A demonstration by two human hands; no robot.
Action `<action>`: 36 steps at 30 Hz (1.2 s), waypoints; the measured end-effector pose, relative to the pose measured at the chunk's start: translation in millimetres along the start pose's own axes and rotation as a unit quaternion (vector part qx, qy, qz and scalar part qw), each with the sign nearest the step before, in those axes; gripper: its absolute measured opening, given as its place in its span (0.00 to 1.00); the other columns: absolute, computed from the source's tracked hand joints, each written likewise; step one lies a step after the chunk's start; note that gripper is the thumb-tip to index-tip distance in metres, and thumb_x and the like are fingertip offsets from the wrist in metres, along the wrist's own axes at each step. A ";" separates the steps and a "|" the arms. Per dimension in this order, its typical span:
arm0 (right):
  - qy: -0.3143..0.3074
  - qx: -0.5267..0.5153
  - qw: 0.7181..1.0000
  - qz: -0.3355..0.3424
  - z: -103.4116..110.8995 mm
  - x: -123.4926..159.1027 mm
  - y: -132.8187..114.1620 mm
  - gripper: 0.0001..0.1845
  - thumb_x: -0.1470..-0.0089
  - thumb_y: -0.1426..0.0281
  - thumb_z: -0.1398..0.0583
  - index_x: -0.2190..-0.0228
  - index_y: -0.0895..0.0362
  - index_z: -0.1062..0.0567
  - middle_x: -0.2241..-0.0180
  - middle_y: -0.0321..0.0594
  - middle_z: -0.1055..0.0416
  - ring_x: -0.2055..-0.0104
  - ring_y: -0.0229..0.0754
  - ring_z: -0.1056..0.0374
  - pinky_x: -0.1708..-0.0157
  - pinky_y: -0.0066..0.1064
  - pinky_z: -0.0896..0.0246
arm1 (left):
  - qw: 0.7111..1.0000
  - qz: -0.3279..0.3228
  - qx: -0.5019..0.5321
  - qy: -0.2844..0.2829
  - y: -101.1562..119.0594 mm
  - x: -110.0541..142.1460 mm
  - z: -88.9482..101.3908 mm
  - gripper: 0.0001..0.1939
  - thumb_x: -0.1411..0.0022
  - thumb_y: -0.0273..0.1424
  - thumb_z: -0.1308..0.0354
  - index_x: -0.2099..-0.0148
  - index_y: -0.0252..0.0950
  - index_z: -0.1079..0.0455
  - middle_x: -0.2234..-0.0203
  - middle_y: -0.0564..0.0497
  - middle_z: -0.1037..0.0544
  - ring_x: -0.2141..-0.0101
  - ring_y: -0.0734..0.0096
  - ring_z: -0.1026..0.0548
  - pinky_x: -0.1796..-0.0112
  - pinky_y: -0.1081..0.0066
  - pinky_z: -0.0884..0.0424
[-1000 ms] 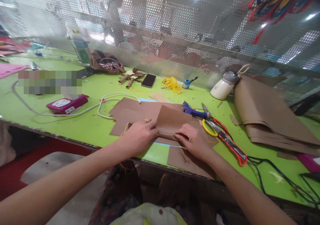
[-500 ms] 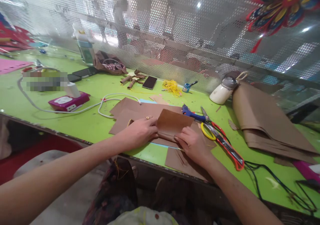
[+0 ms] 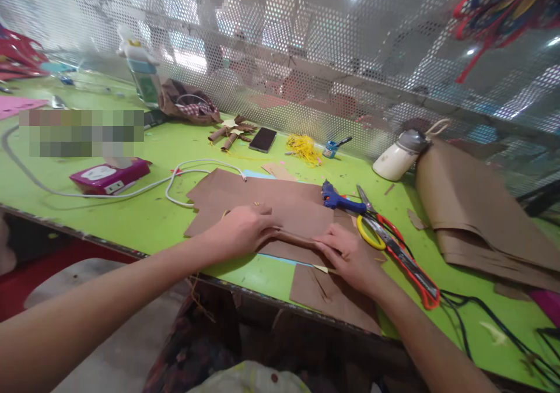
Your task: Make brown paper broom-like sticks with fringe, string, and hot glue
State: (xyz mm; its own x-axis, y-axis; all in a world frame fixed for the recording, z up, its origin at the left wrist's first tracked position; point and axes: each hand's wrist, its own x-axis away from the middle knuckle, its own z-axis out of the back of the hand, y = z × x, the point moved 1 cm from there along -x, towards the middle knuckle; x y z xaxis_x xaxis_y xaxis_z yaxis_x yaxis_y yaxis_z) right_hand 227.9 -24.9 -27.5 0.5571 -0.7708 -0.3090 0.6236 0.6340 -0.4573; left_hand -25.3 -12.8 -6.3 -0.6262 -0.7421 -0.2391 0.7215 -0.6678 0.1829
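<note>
Between my two hands lies a narrow brown paper roll (image 3: 296, 239), on top of flat brown paper sheets (image 3: 258, 192). My left hand (image 3: 245, 228) has its fingers closed on the roll's left end. At the right end, the fingertips of my right hand (image 3: 343, 247) pinch the paper. A blue glue gun (image 3: 343, 199) and yellow-and-red handled scissors (image 3: 371, 230) lie just right of the sheets, beside an orange box cutter (image 3: 413, 270). Under my right hand another brown paper piece (image 3: 328, 294) reaches the table's front edge.
A folded brown paper stack (image 3: 476, 206) and a white bottle (image 3: 398, 158) stand at the right. Behind the sheets are a phone (image 3: 263, 140), yellow raffia strands (image 3: 303, 149) and small paper rolls (image 3: 225, 139). A purple power strip (image 3: 109, 177) with a white cable sits left.
The paper flap that stood up between my hands is now rolled into a narrow tube. Both hands stay at its ends. The view has shifted slightly.
</note>
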 end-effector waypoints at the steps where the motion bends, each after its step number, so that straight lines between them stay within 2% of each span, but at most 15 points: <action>1: 0.000 -0.002 1.000 -0.011 -0.4 -0.1 0.5 0.12 0.39 0.69 0.46 0.63 0.56 0.22 0.71 0.40 0.34 0.67 0.41 0.36 0.66 0.33 0.38 | 1.000 -0.002 0.000 0.005 0.2 0.0 -0.5 0.17 0.33 0.38 0.52 0.64 0.37 0.25 0.71 0.47 0.30 0.70 0.69 0.30 0.70 0.72 0.38; 5: 0.011 -0.015 0.999 -0.028 -2.0 0.3 1.1 0.10 0.40 0.71 0.46 0.62 0.56 0.24 0.68 0.41 0.30 0.64 0.43 0.35 0.63 0.35 0.38 | 0.999 -0.026 -0.014 0.012 -2.0 -2.8 -3.5 0.17 0.33 0.35 0.53 0.69 0.36 0.26 0.71 0.47 0.30 0.68 0.69 0.32 0.68 0.71 0.38; 11: 0.053 0.082 0.995 0.035 -4.6 3.0 -5.0 0.11 0.39 0.72 0.47 0.66 0.57 0.25 0.70 0.44 0.32 0.64 0.45 0.39 0.65 0.37 0.40 | 0.997 -0.074 -0.036 0.009 -5.6 -9.3 -8.8 0.15 0.34 0.31 0.52 0.72 0.36 0.30 0.73 0.48 0.32 0.70 0.68 0.35 0.67 0.69 0.38; 16: 0.058 0.110 0.991 0.041 -5.1 5.0 -7.7 0.13 0.38 0.74 0.49 0.58 0.58 0.26 0.68 0.45 0.32 0.64 0.45 0.40 0.64 0.38 0.41 | 0.997 -0.059 -0.055 0.012 -1.7 -8.8 -8.3 0.14 0.33 0.32 0.54 0.68 0.35 0.31 0.73 0.48 0.32 0.70 0.68 0.35 0.68 0.69 0.37; 22: 0.041 0.091 0.993 0.057 -1.8 6.2 -8.0 0.12 0.39 0.75 0.49 0.60 0.58 0.27 0.67 0.45 0.31 0.63 0.45 0.39 0.64 0.38 0.40 | 0.994 -0.056 -0.090 0.010 4.4 -1.2 -5.1 0.16 0.32 0.32 0.56 0.68 0.35 0.31 0.71 0.46 0.31 0.69 0.66 0.34 0.66 0.68 0.36; 26: 0.020 0.097 0.994 0.051 -1.6 5.9 -9.7 0.11 0.40 0.74 0.47 0.57 0.59 0.28 0.64 0.48 0.32 0.61 0.47 0.39 0.63 0.41 0.38 | 0.997 -0.049 -0.058 0.009 3.5 1.2 -4.3 0.14 0.33 0.34 0.54 0.62 0.34 0.28 0.66 0.44 0.30 0.65 0.64 0.32 0.62 0.66 0.34; 31: 0.027 0.092 0.994 0.045 -3.1 5.8 -6.6 0.11 0.40 0.75 0.48 0.58 0.61 0.27 0.66 0.48 0.33 0.62 0.47 0.40 0.64 0.41 0.38 | 0.999 -0.036 -0.026 0.008 -3.9 -3.0 -7.4 0.15 0.32 0.34 0.54 0.63 0.35 0.27 0.66 0.45 0.30 0.66 0.67 0.32 0.63 0.68 0.35; 36: 0.031 0.046 0.998 0.032 -0.6 4.0 -1.1 0.10 0.40 0.74 0.46 0.60 0.60 0.26 0.69 0.45 0.32 0.64 0.45 0.39 0.65 0.38 0.38 | 1.000 -0.030 -0.006 -0.001 -8.6 -6.3 -7.3 0.16 0.33 0.36 0.53 0.64 0.35 0.25 0.68 0.46 0.29 0.66 0.67 0.31 0.65 0.70 0.36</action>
State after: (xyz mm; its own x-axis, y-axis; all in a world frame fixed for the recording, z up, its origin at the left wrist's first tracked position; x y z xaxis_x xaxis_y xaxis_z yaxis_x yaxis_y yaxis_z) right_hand 229.1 -28.8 -28.7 0.5649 -0.7287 -0.3872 0.6365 0.6834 -0.3576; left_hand -25.4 -2.0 -13.4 -0.6693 -0.7009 -0.2467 0.6859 -0.7104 0.1575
